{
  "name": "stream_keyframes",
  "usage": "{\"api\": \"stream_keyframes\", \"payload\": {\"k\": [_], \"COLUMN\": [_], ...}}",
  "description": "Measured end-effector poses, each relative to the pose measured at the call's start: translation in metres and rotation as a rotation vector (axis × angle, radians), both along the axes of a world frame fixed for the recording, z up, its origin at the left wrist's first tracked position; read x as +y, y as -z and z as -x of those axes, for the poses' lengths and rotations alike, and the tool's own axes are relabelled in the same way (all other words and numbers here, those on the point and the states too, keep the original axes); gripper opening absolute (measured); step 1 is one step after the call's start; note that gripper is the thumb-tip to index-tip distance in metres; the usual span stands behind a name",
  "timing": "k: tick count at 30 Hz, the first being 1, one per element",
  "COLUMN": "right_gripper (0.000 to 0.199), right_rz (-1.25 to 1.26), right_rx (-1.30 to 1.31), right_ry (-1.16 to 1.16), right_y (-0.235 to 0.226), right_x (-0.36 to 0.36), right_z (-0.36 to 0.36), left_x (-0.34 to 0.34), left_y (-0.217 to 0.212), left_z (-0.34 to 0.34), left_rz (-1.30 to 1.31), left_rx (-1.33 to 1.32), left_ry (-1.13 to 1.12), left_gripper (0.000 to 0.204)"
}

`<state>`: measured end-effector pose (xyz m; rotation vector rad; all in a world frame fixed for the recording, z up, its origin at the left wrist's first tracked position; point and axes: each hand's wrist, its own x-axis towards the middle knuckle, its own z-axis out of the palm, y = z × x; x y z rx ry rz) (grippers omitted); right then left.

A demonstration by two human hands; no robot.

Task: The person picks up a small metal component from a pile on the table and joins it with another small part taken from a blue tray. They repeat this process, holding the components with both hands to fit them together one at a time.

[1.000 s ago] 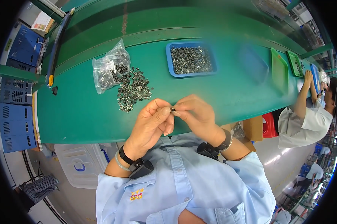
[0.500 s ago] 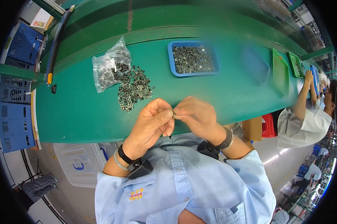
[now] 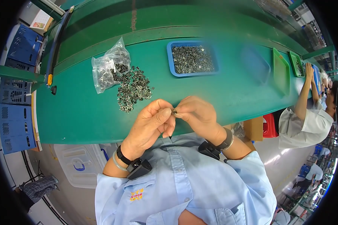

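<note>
Both hands meet in front of my chest, just above the near edge of the green table. Thumb and fingers of my left hand (image 3: 153, 120) pinch a small dark metal part (image 3: 174, 111). My right hand (image 3: 198, 115) closes its fingertips on the same part from the other side. The part is mostly covered by the fingers, so its exact kind is unclear. Beyond my left hand lies a loose pile of small black and silver metal parts (image 3: 133, 90). It spreads out of an open clear plastic bag (image 3: 104, 71) holding more of them.
A blue tray (image 3: 170, 60) full of small metal parts stands at the far middle of the table (image 3: 75, 116). Farther right are a green tray (image 3: 281, 71) and a co-worker in a pale shirt (image 3: 305, 125). A clear lidded box (image 3: 77, 176) is below the table's left side.
My hands stay together in nearly the same place. The fingertips have shifted slightly, and a little more of the small part shows between them.
</note>
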<state>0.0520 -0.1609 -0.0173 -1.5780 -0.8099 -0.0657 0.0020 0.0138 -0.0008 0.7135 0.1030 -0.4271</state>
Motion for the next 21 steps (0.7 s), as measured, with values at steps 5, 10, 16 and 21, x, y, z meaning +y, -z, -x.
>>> {"api": "stream_keyframes", "payload": {"k": [5,10,16,21], "right_gripper": [0.013,0.014,0.008,0.013], "right_rz": [0.004,0.034,0.187,0.399], "right_rx": [0.017,-0.08,-0.215,-0.307], "right_ry": [0.024,0.081,0.179,0.448], "right_y": [-0.003,-0.002,-0.019,-0.027], "right_x": [-0.001,0.001,-0.012,-0.012], "right_z": [0.002,0.003,-0.024,-0.074], "left_x": [-0.002,-0.006,-0.006,0.013], "left_y": [0.004,0.004,0.001,0.016], "left_z": [0.001,0.0,0.002,0.015], "left_rz": [-0.02,-0.062,-0.128,-0.204], "left_rx": [-0.052,-0.082,-0.043,0.015], "left_ry": [0.001,-0.022,-0.054,-0.037], "left_gripper": [0.012,0.013,0.014,0.014]}}
